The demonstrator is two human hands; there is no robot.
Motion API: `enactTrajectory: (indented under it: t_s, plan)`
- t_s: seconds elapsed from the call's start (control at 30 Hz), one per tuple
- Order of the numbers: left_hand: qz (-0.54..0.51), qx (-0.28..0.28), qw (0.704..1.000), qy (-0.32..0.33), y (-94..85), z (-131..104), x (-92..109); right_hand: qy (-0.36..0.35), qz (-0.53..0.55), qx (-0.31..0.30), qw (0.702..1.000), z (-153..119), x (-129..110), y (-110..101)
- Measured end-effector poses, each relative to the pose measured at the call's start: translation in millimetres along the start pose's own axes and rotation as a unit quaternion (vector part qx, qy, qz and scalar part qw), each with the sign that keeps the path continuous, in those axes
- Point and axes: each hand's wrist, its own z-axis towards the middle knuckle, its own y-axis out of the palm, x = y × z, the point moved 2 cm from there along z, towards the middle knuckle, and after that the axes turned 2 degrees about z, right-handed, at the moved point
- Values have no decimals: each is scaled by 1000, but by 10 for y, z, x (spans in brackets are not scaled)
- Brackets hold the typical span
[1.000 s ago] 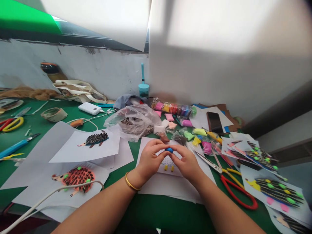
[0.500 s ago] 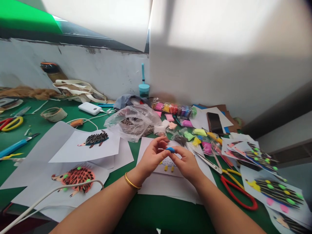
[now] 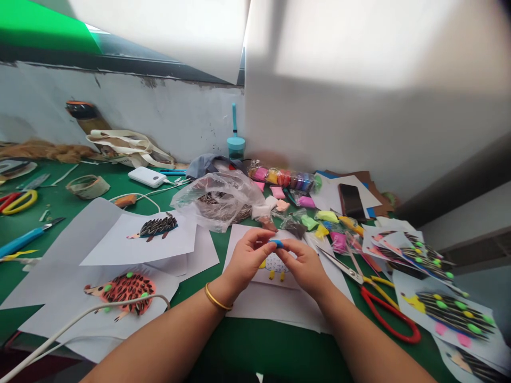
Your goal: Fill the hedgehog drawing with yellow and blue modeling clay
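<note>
A small lump of blue modelling clay (image 3: 277, 243) is pinched between the fingertips of my left hand (image 3: 249, 260) and my right hand (image 3: 302, 264). Both hands hover over a white sheet (image 3: 239, 298) with a drawn animal (image 3: 274, 264) on it. Yellow clay forms the animal's legs and part of its front; its body is drawn in outline and partly hidden by my hands. Just beyond my hands lie several small packets of coloured clay, among them a yellow one (image 3: 321, 231) and a green one (image 3: 308, 222).
Red-handled scissors (image 3: 389, 314) lie right of the sheet. Behind is a plastic bag of sunflower seeds (image 3: 217, 199). Seed hedgehog pictures lie left (image 3: 128, 292) and right (image 3: 451, 314). A white cable (image 3: 91, 309) crosses the left papers. A phone (image 3: 351, 202) rests at the back right.
My fingers have shifted slightly around the blue clay, which sits a little lower and to the left. Everything else stays in place.
</note>
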Motion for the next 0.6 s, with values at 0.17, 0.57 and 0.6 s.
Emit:
enactTrajectory:
  t_s: [0.17, 0.57, 0.6]
  plan:
    - [121, -20, 991, 48, -5, 10, 51, -25, -99, 6, 995, -11, -22, 1]
    - [117, -33, 992, 46, 16, 1, 18, -3, -45, -15, 999, 1, 17, 2]
    - [137, -37, 988, 54, 15, 4, 17, -4, -66, -15, 998, -1, 9, 4]
